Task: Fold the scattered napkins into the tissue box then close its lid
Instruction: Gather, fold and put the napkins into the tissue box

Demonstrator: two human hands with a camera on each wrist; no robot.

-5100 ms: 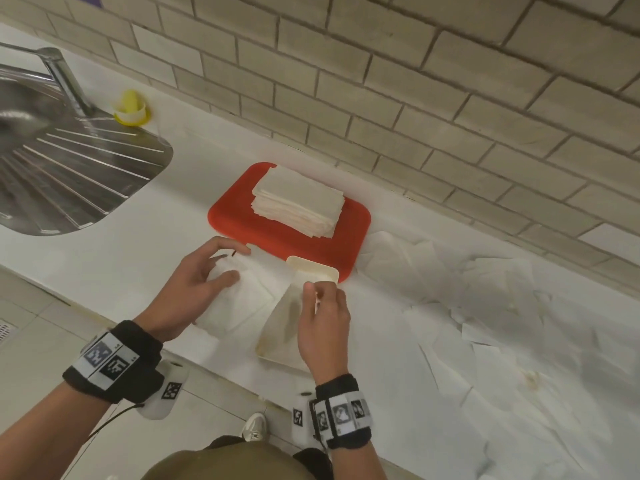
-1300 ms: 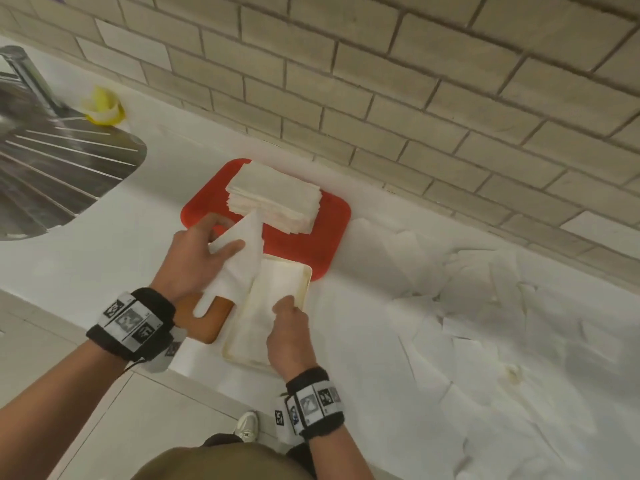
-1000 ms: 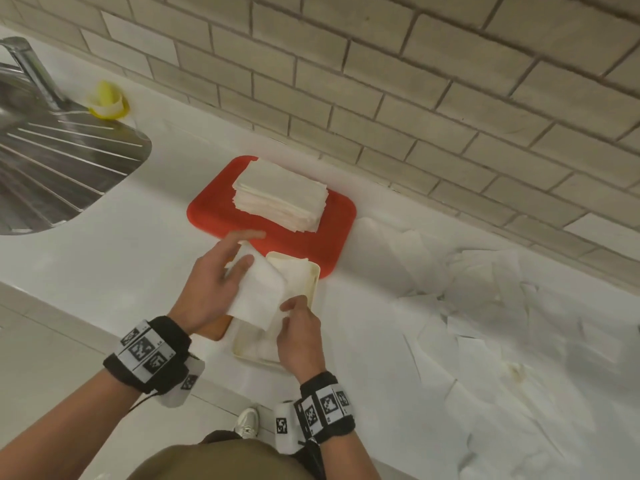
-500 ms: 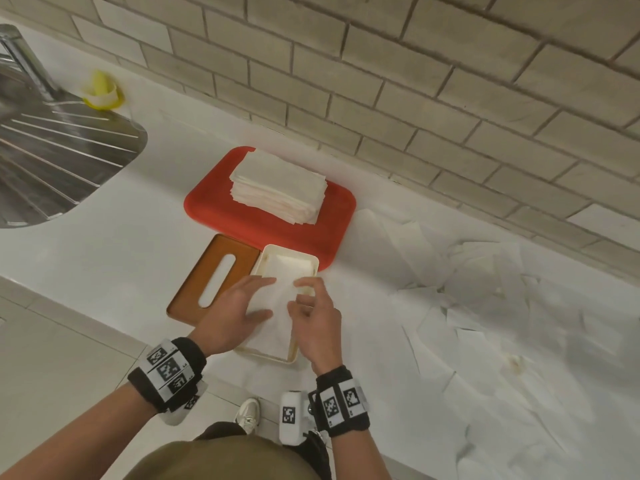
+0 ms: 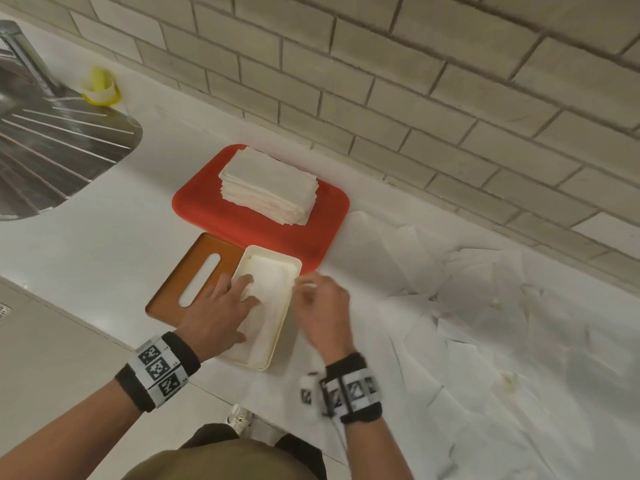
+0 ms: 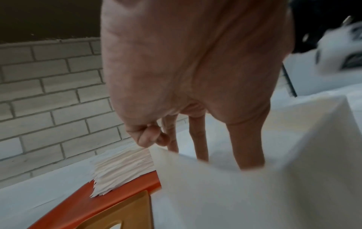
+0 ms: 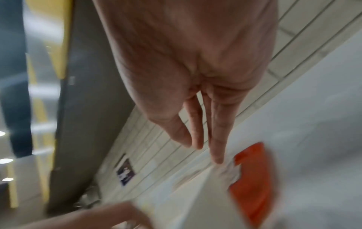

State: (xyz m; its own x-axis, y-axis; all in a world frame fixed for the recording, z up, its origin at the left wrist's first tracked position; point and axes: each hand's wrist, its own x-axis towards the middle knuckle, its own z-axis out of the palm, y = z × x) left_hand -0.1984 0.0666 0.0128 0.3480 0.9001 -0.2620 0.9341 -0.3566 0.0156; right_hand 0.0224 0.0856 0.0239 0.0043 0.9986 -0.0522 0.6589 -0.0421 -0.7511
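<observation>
1. A folded napkin [image 5: 266, 292] is being pressed flat inside the tissue box [image 5: 277, 336] near the counter's front edge by the left hand [image 5: 221, 313], its grip open with fingers extended.
2. The right hand [image 5: 323, 315], beside the box, holds nothing; its fingers are loosely extended.
3. Half a second ago both hands were on the napkin; the right has been withdrawn.
4. Next, a scattered napkin [image 5: 485, 306] probably must be fetched; the lid [image 5: 194, 275] lies beside the box.

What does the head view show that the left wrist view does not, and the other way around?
Only the head view shows the sink, the loose napkins scattered on the counter, the right hand and the whole cream tissue box. Only the left wrist view shows the left hand's fingers from behind, reaching down behind a raised napkin. Both show the red tray, the napkin stack, the brown slotted lid and the brick wall.
</observation>
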